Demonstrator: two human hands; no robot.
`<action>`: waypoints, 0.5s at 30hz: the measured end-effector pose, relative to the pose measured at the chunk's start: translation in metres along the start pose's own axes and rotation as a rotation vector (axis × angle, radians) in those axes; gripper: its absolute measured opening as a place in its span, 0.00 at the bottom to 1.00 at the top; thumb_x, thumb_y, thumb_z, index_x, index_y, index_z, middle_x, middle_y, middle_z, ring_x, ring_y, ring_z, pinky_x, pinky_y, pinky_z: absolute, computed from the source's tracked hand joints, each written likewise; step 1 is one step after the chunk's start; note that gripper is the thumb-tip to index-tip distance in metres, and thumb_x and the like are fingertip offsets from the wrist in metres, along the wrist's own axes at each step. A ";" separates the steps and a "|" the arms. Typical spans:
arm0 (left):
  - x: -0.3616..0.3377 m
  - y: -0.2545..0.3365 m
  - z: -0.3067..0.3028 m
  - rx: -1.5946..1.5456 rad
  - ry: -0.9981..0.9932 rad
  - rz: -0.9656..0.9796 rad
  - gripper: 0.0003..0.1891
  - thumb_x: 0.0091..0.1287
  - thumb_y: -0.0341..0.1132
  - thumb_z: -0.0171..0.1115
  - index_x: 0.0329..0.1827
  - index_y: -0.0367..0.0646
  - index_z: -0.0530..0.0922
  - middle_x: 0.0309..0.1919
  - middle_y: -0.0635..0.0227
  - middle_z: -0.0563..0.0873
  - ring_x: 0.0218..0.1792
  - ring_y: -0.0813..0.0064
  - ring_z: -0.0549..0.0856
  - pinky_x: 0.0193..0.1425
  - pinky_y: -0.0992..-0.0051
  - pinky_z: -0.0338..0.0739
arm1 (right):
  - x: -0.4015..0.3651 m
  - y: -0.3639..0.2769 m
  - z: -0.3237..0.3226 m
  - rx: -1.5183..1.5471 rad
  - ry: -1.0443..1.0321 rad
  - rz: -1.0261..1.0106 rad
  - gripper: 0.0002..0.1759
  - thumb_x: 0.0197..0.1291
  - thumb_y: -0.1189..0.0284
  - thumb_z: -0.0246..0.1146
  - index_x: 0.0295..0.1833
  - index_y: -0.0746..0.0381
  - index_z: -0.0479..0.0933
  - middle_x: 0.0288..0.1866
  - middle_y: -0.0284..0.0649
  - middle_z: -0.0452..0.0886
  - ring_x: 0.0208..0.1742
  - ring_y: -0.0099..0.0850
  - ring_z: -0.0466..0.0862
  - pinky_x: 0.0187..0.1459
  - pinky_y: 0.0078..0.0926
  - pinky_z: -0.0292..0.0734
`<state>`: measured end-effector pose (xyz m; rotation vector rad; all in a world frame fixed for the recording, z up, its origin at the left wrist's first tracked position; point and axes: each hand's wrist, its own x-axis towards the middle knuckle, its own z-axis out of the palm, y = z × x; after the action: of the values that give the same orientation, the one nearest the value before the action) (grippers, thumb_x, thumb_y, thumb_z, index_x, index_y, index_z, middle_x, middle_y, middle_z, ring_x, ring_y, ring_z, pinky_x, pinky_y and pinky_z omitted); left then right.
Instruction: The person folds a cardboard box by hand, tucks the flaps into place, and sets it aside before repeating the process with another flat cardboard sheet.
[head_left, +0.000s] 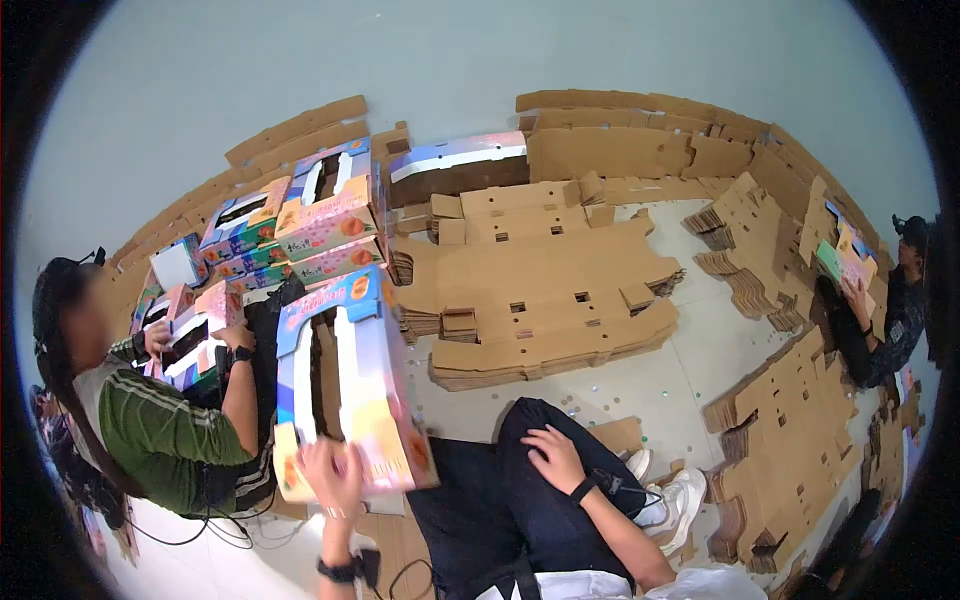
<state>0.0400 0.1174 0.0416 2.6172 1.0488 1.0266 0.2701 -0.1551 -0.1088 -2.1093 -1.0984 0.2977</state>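
Gripped at near end by one left hand [331, 476]: one printed box [376, 385], near left, extending to the far side of the grip. Spread loosely on dark trousers [462, 490]: one right hand [556, 458].

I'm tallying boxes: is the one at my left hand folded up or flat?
Folded up: the box shows a slotted top with walls at its side and near end.

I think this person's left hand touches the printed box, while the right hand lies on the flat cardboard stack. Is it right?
Not entirely: the right hand rests on the person's own dark-trousered leg, as the head view shows. The left hand does touch the printed box.
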 end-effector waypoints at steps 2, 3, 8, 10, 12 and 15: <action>-0.049 0.032 -0.029 -0.091 -0.047 0.003 0.11 0.53 0.32 0.60 0.20 0.44 0.65 0.18 0.65 0.67 0.27 0.64 0.67 0.47 0.61 0.58 | 0.005 -0.006 -0.017 0.489 0.133 0.217 0.16 0.65 0.66 0.55 0.55 0.61 0.76 0.58 0.45 0.76 0.54 0.43 0.79 0.59 0.32 0.70; -0.074 0.050 -0.036 -0.125 -0.024 0.051 0.11 0.52 0.31 0.60 0.19 0.44 0.65 0.17 0.66 0.67 0.26 0.65 0.67 0.51 0.60 0.57 | 0.007 -0.010 -0.030 0.699 0.172 0.258 0.20 0.67 0.62 0.53 0.58 0.62 0.73 0.59 0.44 0.76 0.55 0.39 0.78 0.59 0.31 0.69; -0.143 0.155 -0.065 -0.574 -0.506 0.240 0.05 0.56 0.30 0.62 0.30 0.37 0.77 0.25 0.57 0.77 0.33 0.55 0.78 0.45 0.60 0.71 | 0.028 -0.024 -0.090 1.052 0.142 0.339 0.34 0.70 0.50 0.47 0.73 0.60 0.55 0.68 0.42 0.67 0.62 0.32 0.73 0.63 0.32 0.65; -0.141 0.156 -0.056 -0.665 -0.603 0.318 0.05 0.56 0.29 0.62 0.32 0.37 0.78 0.28 0.57 0.78 0.34 0.56 0.78 0.46 0.61 0.72 | 0.037 -0.030 -0.097 0.883 0.076 0.271 0.36 0.69 0.51 0.49 0.74 0.59 0.52 0.72 0.44 0.61 0.69 0.35 0.66 0.67 0.34 0.60; -0.128 0.143 -0.044 -0.547 -0.615 0.470 0.10 0.56 0.27 0.63 0.42 0.38 0.80 0.36 0.55 0.80 0.40 0.55 0.78 0.47 0.62 0.73 | 0.042 -0.013 -0.082 0.858 -0.042 0.237 0.40 0.64 0.56 0.58 0.75 0.59 0.49 0.75 0.48 0.54 0.72 0.42 0.59 0.71 0.37 0.53; -0.071 0.099 -0.014 -0.470 -0.446 0.289 0.17 0.50 0.29 0.65 0.44 0.43 0.77 0.44 0.61 0.78 0.48 0.56 0.77 0.52 0.61 0.70 | 0.045 -0.002 -0.065 0.379 -0.069 0.016 0.47 0.57 0.56 0.65 0.75 0.59 0.49 0.74 0.50 0.54 0.72 0.44 0.59 0.71 0.37 0.54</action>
<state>0.0490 -0.0047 0.0489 2.4583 0.2931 0.5868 0.3289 -0.1509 -0.0561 -1.7812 -0.9767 0.5453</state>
